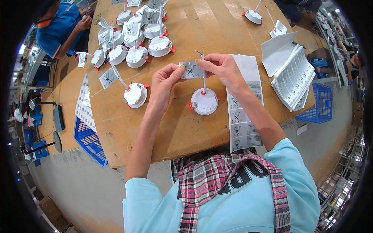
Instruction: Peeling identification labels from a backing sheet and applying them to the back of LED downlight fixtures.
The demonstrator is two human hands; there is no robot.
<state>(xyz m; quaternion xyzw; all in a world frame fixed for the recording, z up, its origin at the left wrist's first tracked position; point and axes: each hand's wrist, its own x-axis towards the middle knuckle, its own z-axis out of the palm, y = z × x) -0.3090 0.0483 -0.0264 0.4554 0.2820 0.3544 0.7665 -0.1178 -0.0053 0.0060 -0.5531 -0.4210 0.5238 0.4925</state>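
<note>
Labelling step, by the look of it: a label is going round the cable of a round white lamp. The lamp sits on the tabletop, in from the near edge, about mid-width. Left hand: fingers pinched narrow on the label's left end. Right hand: fingers closed on the label's right end and the cable. Next move likely calls for lining up the label ends and pressing them flat, cable steady. Label strip reaches the near edge; label stack at the right edge; tagged lamps toward the far left corner.
</note>
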